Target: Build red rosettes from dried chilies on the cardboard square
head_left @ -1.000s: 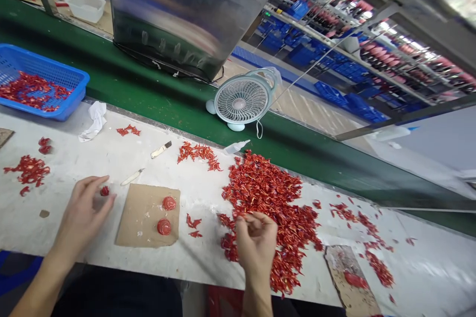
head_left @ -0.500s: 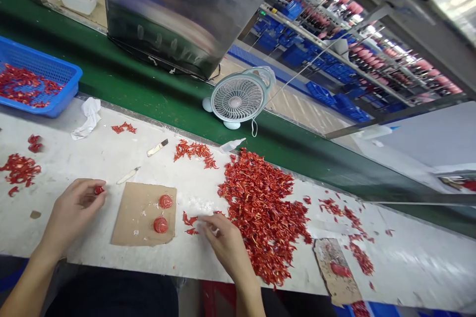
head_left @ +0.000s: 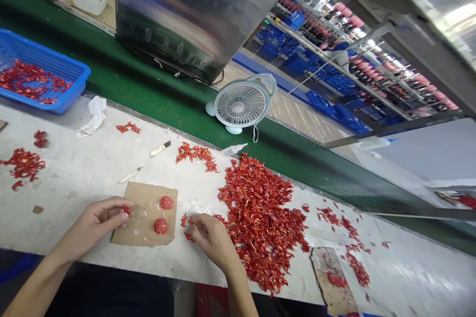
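My left hand (head_left: 102, 220) pinches a small glossy red piece (head_left: 125, 210) between thumb and fingers, over the left edge of a brown cardboard square (head_left: 143, 208). On that square stand two round, red, cap-like things, one farther back (head_left: 166, 202) and one nearer me (head_left: 160, 226). To the right of the cardboard, my right hand (head_left: 211, 237) has its fingertips closed at a small curved red piece (head_left: 192, 219). A couple of similar loose pieces (head_left: 183, 220) lie beside those fingertips. Right behind this hand spreads a large heap of curved red pieces (head_left: 260, 218).
Two small knives, one (head_left: 131, 175) nearer and one (head_left: 160, 148) farther, lie behind the cardboard. A nozzled bottle (head_left: 233, 150) lies by the heap. A fan (head_left: 241, 104) stands on the green belt (head_left: 167, 94). A blue basket (head_left: 70, 96) of red pieces is at left.
My left hand has moved right with its red piece, from beside the cardboard to over its edge. My right hand has moved slightly left and closed its fingertips at a loose red piece.
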`<state>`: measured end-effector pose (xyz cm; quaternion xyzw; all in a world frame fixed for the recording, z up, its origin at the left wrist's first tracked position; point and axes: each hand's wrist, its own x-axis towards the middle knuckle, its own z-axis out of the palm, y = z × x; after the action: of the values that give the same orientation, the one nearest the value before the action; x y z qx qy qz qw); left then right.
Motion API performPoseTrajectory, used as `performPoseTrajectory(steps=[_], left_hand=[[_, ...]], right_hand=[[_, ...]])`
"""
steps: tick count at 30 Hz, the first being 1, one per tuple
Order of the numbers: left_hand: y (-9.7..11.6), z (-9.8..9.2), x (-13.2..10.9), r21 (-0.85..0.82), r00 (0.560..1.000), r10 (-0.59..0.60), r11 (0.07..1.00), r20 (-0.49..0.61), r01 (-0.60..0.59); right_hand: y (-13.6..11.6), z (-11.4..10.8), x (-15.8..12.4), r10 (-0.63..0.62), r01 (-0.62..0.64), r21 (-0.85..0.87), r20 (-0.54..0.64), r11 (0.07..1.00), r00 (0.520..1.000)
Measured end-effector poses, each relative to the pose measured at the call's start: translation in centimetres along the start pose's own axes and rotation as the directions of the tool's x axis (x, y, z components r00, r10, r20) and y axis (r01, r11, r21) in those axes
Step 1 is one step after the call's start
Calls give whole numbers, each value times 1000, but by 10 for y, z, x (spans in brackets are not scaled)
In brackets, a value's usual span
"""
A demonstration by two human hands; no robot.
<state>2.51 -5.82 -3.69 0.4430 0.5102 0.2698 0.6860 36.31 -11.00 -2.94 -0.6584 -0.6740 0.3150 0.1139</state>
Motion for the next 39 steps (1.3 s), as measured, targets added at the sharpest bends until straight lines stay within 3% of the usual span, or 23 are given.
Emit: performPoseTrajectory(steps=[3, 6, 9, 12, 14, 18, 21, 28, 39], left_hand=[[-3, 5, 0, -27, 999, -17, 999, 46, 19], [-6, 8, 1, -61, 997, -55, 996, 60, 58], [-5, 10, 1, -58, 993, -86, 994, 75, 90], [-2, 11, 1, -60, 991, -105, 992, 82, 110], [-2, 10, 1, -65, 992, -108, 992, 59, 112], [-5, 9, 2, -79, 999, -47, 996, -1, 46], [-6, 13, 1, -35, 1000, -26, 999, 13, 27], [-11, 27, -2, 111, 1000, -7, 994, -29, 10], [-13, 33, 2, 154, 999, -39, 987, -33, 44]], right_hand=[[1, 5, -6, 51, -28, 351, -55, 936, 997], [1, 17, -10, 0, 95, 791, -119, 605, 993], [-3, 29, -8, -37, 166, 937, -163, 309, 986], [-8, 34, -3, 14, 144, 979, -148, 146, 989], [-11, 33, 2, 65, 97, 981, -110, 168, 992], [-14, 27, 13, 105, -30, 928, -9, 372, 994], [-20, 24, 26, 133, -86, 869, 24, 486, 991], [-36, 25, 50, 205, -161, 821, 55, 548, 977], [-45, 32, 37, 207, -80, 624, -133, 777, 969]])
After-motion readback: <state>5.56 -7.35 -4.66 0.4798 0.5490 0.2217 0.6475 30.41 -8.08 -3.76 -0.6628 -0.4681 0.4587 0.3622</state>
